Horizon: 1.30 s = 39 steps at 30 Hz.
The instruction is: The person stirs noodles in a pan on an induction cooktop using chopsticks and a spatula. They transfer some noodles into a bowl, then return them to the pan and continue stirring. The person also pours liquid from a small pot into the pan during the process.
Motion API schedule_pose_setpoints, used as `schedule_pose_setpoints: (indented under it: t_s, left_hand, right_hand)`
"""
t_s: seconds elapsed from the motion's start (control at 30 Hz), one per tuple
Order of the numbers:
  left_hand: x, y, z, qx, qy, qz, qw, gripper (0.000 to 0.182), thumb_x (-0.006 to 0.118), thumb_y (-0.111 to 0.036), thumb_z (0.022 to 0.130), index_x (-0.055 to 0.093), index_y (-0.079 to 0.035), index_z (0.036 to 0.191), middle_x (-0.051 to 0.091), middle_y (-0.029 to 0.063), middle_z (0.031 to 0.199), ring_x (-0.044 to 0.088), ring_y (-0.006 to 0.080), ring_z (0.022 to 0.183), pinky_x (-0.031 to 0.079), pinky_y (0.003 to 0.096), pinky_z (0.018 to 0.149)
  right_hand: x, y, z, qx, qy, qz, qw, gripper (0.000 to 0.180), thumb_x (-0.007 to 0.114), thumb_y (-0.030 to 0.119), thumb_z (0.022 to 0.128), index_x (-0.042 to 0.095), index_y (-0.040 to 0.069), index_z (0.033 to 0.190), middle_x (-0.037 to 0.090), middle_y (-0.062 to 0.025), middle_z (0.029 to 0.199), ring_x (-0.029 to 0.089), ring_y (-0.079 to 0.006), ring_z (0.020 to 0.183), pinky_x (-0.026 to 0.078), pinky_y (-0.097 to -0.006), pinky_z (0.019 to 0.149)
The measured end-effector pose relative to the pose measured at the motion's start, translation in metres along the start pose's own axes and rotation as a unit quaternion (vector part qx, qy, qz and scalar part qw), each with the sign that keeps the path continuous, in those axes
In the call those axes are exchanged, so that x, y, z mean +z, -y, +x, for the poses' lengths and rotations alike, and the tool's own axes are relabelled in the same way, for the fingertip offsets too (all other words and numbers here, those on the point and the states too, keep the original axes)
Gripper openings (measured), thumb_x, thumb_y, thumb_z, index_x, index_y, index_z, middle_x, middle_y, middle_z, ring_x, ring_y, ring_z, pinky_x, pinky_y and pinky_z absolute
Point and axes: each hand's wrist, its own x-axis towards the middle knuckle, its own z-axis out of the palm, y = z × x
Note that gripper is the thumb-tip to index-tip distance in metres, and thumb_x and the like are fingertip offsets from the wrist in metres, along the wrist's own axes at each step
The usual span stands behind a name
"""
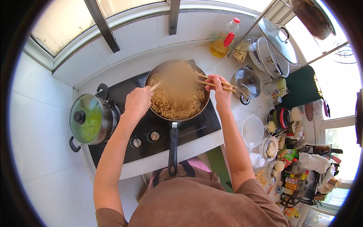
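Note:
Noodles [175, 107] fill a frying pan [173, 119] on the black stove [124, 96]; its black handle [173, 150] points towards me. A blurred patch covers the middle of the pan, hiding what lies there. At the pan's left rim, my left hand [138, 102] is closed on a pale stick-like handle [155, 86] whose far end is lost in the blur. Just beyond the right rim, my right hand [217, 88] holds a pair of wooden chopsticks [231, 87], their tips at the noodles' edge.
A lidded pot [88, 119] with something green inside stands left on the stove. To the right are a small lidded pot [247, 83], an oil bottle [224, 39], a clear plastic container [252, 131] and a bowl [268, 149]. A rack [251, 27] holds lids and colanders.

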Motion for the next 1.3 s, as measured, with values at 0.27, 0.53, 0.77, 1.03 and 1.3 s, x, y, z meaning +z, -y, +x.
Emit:
schedule_pose_setpoints:
  t_s: [0.27, 0.53, 0.77, 1.03, 1.3]
  left_hand:
    - [-0.019, 0.003, -0.028, -0.026, -0.092, 0.031, 0.995, 0.017, 0.058, -0.019, 0.090, 0.062, -0.004, 0.096, 0.065, 0.0168, 0.070, 0.064, 0.0353, 0.068, 0.051, 0.0448, 0.061]
    - [-0.010, 0.005, -0.059, -0.089, -0.113, -0.026, 0.989, 0.021, 0.057, -0.022, 0.091, 0.064, -0.007, 0.105, 0.065, 0.0191, 0.075, 0.063, 0.0380, 0.073, 0.049, 0.0459, 0.063]
    - [0.005, -0.006, -0.081, -0.119, -0.119, -0.083, 0.982, 0.020, 0.057, -0.020, 0.091, 0.063, -0.007, 0.106, 0.067, 0.0152, 0.079, 0.065, 0.0358, 0.074, 0.050, 0.0449, 0.064]
    - [0.026, -0.003, -0.102, -0.139, -0.156, -0.133, 0.969, 0.023, 0.056, -0.023, 0.093, 0.064, -0.008, 0.108, 0.062, 0.0104, 0.063, 0.063, 0.0278, 0.059, 0.047, 0.0389, 0.057]
    - [0.034, -0.004, -0.113, -0.128, -0.151, -0.181, 0.963, 0.025, 0.055, -0.022, 0.093, 0.063, -0.004, 0.108, 0.060, 0.0087, 0.059, 0.061, 0.0214, 0.054, 0.045, 0.0343, 0.054]
  right_hand:
    - [0.041, 0.037, -0.007, -0.069, 0.036, -0.118, 0.990, 0.025, 0.054, 0.019, 0.096, 0.066, -0.002, 0.093, 0.064, -0.0046, 0.075, 0.059, -0.0085, 0.061, 0.048, -0.0224, 0.056]
    - [0.082, 0.028, 0.041, -0.018, 0.159, -0.238, 0.958, 0.024, 0.060, 0.021, 0.089, 0.068, -0.002, 0.088, 0.065, -0.0090, 0.067, 0.064, -0.0117, 0.058, 0.051, -0.0271, 0.055]
    - [0.065, 0.005, 0.073, -0.223, 0.120, -0.446, 0.858, 0.029, 0.062, 0.023, 0.085, 0.065, -0.005, 0.080, 0.065, -0.0258, 0.079, 0.060, -0.0425, 0.082, 0.050, -0.0456, 0.079]
    - [0.064, 0.073, 0.050, -0.129, 0.053, -0.405, 0.903, 0.036, 0.059, 0.026, 0.086, 0.064, -0.008, 0.074, 0.063, -0.0249, 0.070, 0.064, -0.0409, 0.076, 0.050, -0.0453, 0.077]
    - [0.076, 0.022, 0.056, -0.039, 0.087, -0.213, 0.973, 0.028, 0.058, 0.019, 0.091, 0.065, -0.007, 0.081, 0.065, -0.0118, 0.065, 0.065, -0.0162, 0.053, 0.055, -0.0286, 0.051]
